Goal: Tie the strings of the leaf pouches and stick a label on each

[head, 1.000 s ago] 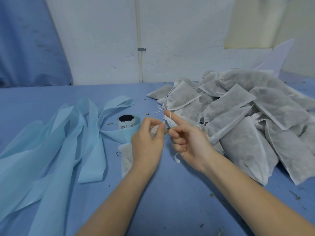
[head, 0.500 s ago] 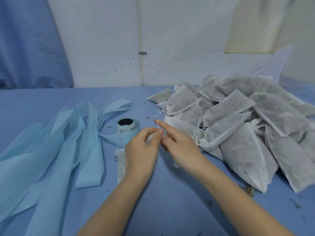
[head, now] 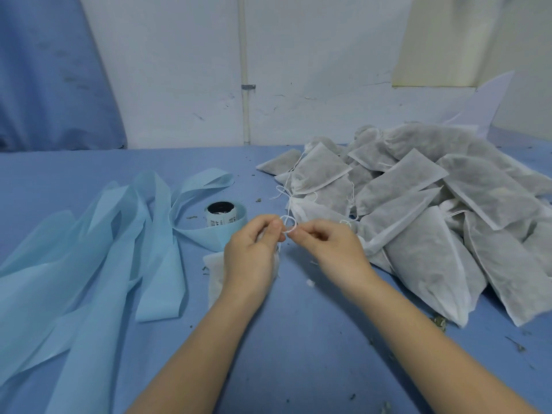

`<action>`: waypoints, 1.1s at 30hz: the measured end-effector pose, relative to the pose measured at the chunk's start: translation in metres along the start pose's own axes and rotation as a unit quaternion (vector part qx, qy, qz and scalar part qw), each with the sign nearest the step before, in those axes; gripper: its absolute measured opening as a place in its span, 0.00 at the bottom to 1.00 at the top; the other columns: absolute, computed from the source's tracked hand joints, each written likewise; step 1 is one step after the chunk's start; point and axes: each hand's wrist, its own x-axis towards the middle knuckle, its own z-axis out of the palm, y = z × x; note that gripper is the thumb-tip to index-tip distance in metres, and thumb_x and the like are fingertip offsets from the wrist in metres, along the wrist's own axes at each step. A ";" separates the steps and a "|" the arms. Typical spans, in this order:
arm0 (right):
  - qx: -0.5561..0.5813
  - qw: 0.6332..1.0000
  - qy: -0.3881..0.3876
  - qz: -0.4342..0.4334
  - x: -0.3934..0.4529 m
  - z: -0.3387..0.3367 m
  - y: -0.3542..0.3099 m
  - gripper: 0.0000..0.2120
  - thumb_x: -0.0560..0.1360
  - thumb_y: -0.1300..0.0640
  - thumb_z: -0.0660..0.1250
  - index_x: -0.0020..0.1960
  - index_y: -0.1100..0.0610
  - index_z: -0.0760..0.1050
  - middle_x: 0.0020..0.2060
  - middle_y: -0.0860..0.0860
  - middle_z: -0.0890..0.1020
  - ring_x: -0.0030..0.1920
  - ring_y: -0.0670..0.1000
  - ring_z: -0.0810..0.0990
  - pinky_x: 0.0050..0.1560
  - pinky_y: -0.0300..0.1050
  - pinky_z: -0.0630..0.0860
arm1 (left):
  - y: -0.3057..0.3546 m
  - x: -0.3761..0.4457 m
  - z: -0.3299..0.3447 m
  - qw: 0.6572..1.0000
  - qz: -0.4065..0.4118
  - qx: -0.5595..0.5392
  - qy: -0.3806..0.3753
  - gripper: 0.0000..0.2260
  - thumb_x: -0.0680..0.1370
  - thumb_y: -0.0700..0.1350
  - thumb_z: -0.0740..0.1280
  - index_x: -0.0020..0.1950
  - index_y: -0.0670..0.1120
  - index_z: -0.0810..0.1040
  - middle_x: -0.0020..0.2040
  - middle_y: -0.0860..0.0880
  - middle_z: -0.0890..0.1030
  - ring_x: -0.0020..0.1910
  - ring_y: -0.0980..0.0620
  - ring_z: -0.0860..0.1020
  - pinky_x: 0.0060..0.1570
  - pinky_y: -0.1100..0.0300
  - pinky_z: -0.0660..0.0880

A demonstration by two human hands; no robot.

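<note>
Hands meet above the blue bench (head: 298, 339): your left hand (head: 252, 258) and right hand (head: 334, 252) each pinch the thin white string (head: 289, 225), looped between them for knotting. Its soft nonwoven pouch (head: 213, 274) lies under your left palm, beside the label roll (head: 221, 215).

Soft, even, cool light with faint shadows; wide-angle bending at the edges, slight overall softness.
</note>
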 end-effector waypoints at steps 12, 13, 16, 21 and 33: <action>0.269 0.955 -0.034 0.120 0.003 -0.007 -0.005 0.10 0.71 0.55 0.73 0.33 0.58 0.83 0.28 0.50 0.70 0.23 0.43 0.61 0.22 0.33 0.58 | -0.004 -0.006 0.007 0.942 0.182 0.277 0.057 0.05 0.78 0.40 0.65 0.45 0.41 0.80 0.42 0.45 0.79 0.44 0.47 0.74 0.42 0.65 0.61; 0.246 0.963 -0.030 0.110 0.002 -0.007 -0.005 0.08 0.70 0.57 0.74 0.33 0.58 0.84 0.29 0.50 0.69 0.24 0.43 0.62 0.22 0.33 0.59 | -0.004 -0.006 0.007 0.943 0.180 0.275 0.060 0.05 0.78 0.40 0.65 0.45 0.41 0.80 0.42 0.45 0.79 0.45 0.47 0.75 0.43 0.65 0.61; 0.223 0.968 0.002 0.116 0.002 -0.004 -0.001 0.04 0.69 0.61 0.74 0.37 0.61 0.84 0.28 0.50 0.69 0.22 0.43 0.64 0.23 0.34 0.61 | -0.004 -0.006 0.010 0.946 0.173 0.266 0.061 0.06 0.78 0.41 0.65 0.46 0.40 0.79 0.44 0.45 0.80 0.46 0.47 0.75 0.44 0.65 0.63; 0.293 0.943 -0.016 0.160 0.002 -0.003 -0.002 0.08 0.71 0.64 0.71 0.46 0.70 0.79 0.28 0.50 0.68 0.23 0.43 0.60 0.21 0.33 0.57 | -0.004 -0.006 0.013 0.962 0.114 0.237 0.072 0.07 0.79 0.44 0.62 0.47 0.43 0.78 0.46 0.50 0.79 0.50 0.50 0.76 0.47 0.63 0.65; 0.438 0.864 -0.111 0.222 0.002 -0.004 -0.004 0.07 0.75 0.64 0.64 0.40 0.63 0.77 0.25 0.48 0.71 0.21 0.43 0.58 0.19 0.31 0.57 | -0.002 -0.008 0.013 0.953 0.181 0.233 0.076 0.06 0.75 0.36 0.67 0.48 0.46 0.80 0.45 0.51 0.80 0.48 0.51 0.74 0.48 0.72 0.64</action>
